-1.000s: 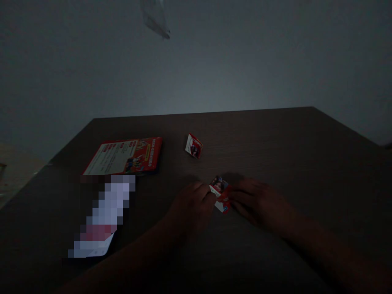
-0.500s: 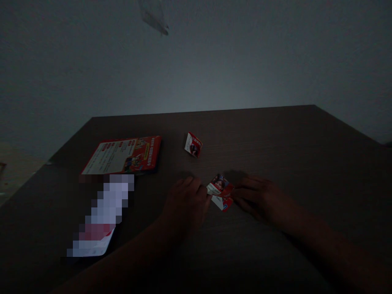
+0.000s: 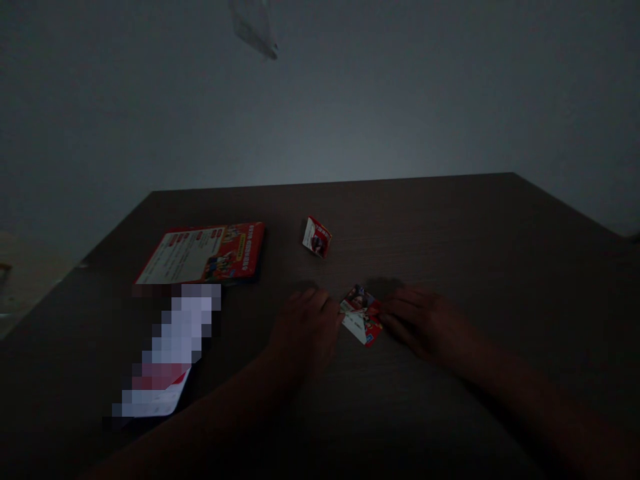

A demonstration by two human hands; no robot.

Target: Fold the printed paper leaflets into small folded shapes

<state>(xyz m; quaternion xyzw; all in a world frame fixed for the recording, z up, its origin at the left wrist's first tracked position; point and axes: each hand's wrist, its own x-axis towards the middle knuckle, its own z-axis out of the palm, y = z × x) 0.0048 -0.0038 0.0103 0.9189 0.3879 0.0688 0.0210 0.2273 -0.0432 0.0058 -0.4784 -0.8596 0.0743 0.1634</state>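
Between my hands, just above or on the dark table (image 3: pixel 480 233), is a small red and white printed card (image 3: pixel 361 320) with a crease across it. My left hand (image 3: pixel 306 330) pinches its left edge, fingers curled. My right hand (image 3: pixel 417 320) grips the right edge between thumb and fingers. Farther back, a second small red and white card (image 3: pixel 317 238), folded, stands partly raised on the table. The dim light hides the exact fingertip contact.
A red and white printed flat box or stack (image 3: pixel 200 257) lies at the back left. In front of it is a phone-like lit device (image 3: pixel 175 353), its screen blurred out. A pale wall (image 3: pixel 400 100) rises behind the table; a clear plastic piece (image 3: pixel 254 30) hangs on it.
The card's crease has opened slightly, so more of its lower half shows. Both hands have stayed at its edges, and the view has shifted a little.
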